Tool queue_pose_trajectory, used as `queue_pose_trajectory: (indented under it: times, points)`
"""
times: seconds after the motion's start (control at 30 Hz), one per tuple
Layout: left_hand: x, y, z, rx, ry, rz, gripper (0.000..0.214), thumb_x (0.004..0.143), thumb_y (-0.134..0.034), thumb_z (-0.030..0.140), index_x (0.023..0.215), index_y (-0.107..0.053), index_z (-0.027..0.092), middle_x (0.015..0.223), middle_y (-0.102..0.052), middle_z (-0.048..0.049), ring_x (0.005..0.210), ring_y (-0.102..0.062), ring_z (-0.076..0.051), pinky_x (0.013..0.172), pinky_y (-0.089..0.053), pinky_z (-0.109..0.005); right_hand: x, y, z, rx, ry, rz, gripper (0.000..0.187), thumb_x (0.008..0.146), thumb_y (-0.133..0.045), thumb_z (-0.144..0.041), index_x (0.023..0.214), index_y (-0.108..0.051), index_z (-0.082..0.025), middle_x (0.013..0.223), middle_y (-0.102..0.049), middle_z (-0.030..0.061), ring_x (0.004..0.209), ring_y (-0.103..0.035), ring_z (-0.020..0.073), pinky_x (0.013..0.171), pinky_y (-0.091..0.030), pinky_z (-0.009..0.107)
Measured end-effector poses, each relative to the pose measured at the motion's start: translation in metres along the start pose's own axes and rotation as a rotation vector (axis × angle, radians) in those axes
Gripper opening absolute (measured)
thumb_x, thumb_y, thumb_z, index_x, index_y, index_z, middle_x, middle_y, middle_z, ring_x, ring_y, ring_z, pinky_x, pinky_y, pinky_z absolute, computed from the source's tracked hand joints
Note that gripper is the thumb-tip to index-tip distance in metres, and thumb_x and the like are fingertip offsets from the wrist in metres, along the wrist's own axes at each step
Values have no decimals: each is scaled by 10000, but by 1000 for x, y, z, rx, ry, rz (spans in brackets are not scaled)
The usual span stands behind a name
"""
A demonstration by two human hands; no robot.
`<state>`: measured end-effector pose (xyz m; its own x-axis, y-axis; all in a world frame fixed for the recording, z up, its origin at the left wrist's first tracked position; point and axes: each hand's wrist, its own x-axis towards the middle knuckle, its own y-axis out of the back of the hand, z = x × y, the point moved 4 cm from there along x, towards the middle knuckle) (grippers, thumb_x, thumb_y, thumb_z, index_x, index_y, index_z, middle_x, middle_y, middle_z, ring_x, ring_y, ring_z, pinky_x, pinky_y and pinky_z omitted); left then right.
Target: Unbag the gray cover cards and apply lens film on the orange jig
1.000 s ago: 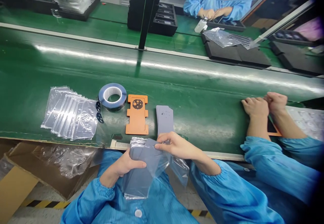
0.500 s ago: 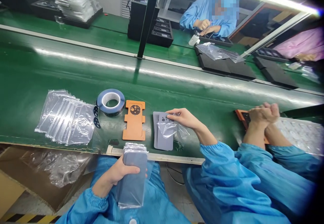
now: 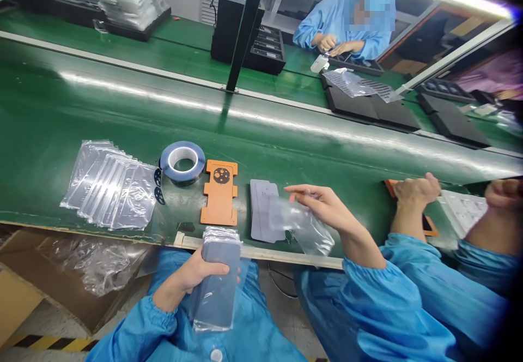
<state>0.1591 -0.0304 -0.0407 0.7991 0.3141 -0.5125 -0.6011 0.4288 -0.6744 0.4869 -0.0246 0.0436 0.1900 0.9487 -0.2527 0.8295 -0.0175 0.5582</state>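
Observation:
Near the bench's front edge, my left hand point(image 3: 198, 273) is closed around a stack of grey-blue phone-sized sheets in clear sleeves point(image 3: 216, 302). My right hand point(image 3: 321, 206) pinches a clear plastic bag point(image 3: 316, 234), which is blurred and hangs down toward the edge. Just left of that hand lies a small pile of grey phone-shaped panels point(image 3: 261, 215), partly behind the bag. An orange jig point(image 3: 219, 201) with a black camera-lens sticker point(image 3: 221, 175) at its top lies beyond my left hand.
A roll of blue tape point(image 3: 182, 176) and fanned clear sleeves point(image 3: 110, 187) lie on the left. Below is a carton point(image 3: 53, 285) holding crumpled plastic. At right, a co-worker's hands point(image 3: 417, 193) rest near another orange jig point(image 3: 430, 225). A post point(image 3: 245, 35) rises at the bench's back.
My right hand has moved right, off the grey panels, drawing the clear bag along. My left hand keeps its stack. The co-worker's hands at right have moved apart.

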Motion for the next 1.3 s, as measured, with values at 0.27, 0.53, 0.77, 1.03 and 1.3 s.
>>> queue_pose_trajectory:
  times: [0.27,0.53,0.77,1.03,1.3]
  points:
    - [5,-2,-2,8,-26,-3,500,601,-893,224,1048,-694,121,836,-778,-92,723,-738,-260,681,-583,-363,-43,-110,-48,-20,-37,-378,322,785,-709,-477,872,-730,-168,711,-643,-1,649,-534,146,596,-383,261]
    - [-3,7,-6,-106,-8,16,498,640,-797,236,1105,-671,110,880,-779,-122,788,-741,-309,726,-575,-418,-47,-119,-43,56,114,-253,114,794,-655,-228,710,-587,-195,963,-698,49,890,-631,197,812,-443,302]
    - [-2,17,-10,18,-33,280,521,535,-880,206,1010,-676,140,844,-755,-57,757,-700,-228,749,-554,-357,-46,-108,-32,204,-55,-295,141,779,-495,-127,874,-548,-216,619,-513,-66,564,-440,117,570,-341,246]
    - [0,14,-6,100,-79,214,601,545,-925,269,1084,-684,156,912,-747,-53,832,-684,-222,833,-534,-370,-38,-134,-51,42,-11,-427,294,861,-642,-451,792,-703,-171,745,-665,13,696,-539,150,645,-389,263]
    - [4,14,-6,118,-116,150,613,585,-920,284,1136,-676,172,983,-738,-56,911,-671,-229,869,-523,-371,-36,-136,-52,-54,-12,-480,300,756,-766,-457,758,-648,-181,613,-539,-49,577,-435,107,540,-320,238]
